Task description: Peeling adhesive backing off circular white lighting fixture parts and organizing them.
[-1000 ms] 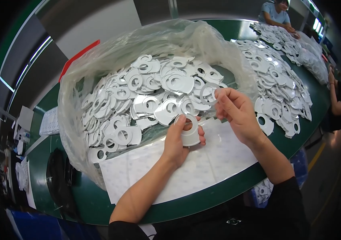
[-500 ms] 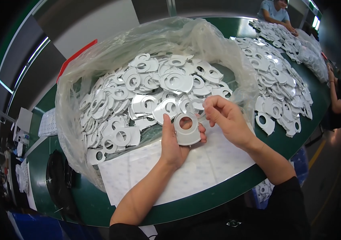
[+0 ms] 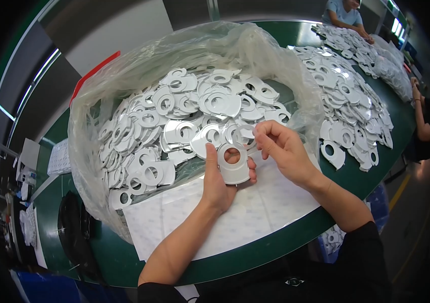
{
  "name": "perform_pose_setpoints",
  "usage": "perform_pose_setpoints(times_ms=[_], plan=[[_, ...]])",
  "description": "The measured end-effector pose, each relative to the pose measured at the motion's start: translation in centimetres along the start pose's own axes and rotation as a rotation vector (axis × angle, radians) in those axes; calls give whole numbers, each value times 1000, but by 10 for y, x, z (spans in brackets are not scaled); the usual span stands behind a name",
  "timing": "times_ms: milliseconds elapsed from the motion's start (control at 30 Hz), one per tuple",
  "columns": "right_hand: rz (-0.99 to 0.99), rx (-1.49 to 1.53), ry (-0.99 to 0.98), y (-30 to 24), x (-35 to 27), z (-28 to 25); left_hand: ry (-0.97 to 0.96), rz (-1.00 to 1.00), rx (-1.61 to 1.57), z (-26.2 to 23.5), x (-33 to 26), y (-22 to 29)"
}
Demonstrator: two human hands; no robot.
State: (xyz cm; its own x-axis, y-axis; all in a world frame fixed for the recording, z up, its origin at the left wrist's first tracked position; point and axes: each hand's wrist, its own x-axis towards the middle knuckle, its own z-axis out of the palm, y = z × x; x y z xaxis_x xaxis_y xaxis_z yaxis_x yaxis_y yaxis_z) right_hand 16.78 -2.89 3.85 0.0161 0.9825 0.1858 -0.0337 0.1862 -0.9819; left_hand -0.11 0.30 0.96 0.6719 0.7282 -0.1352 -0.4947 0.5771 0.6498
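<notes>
A green table stretches across the frame. Behind it, upper left, a pale grey panel stands between darker panels. A slanting light strip glows at left (another light shines at upper right). A yellow line marks the dark floor, lower right.

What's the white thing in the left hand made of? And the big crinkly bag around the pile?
The white piece is probably hard plastic, smooth and slightly shiny: it keeps a crisp, stiff shape. The bag looks like thin, cloudy plastic film, because it's wrinkled and partly see-through.
</notes>
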Motion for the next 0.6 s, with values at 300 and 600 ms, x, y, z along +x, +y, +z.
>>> perform_pose_setpoints(times_ms=[300,600], plan=[[0,11,-9,0,0,-1,123,34,235,2,3,-4],[21,4,-23,-2,-1,3,84,-11,79,5,2,0]])
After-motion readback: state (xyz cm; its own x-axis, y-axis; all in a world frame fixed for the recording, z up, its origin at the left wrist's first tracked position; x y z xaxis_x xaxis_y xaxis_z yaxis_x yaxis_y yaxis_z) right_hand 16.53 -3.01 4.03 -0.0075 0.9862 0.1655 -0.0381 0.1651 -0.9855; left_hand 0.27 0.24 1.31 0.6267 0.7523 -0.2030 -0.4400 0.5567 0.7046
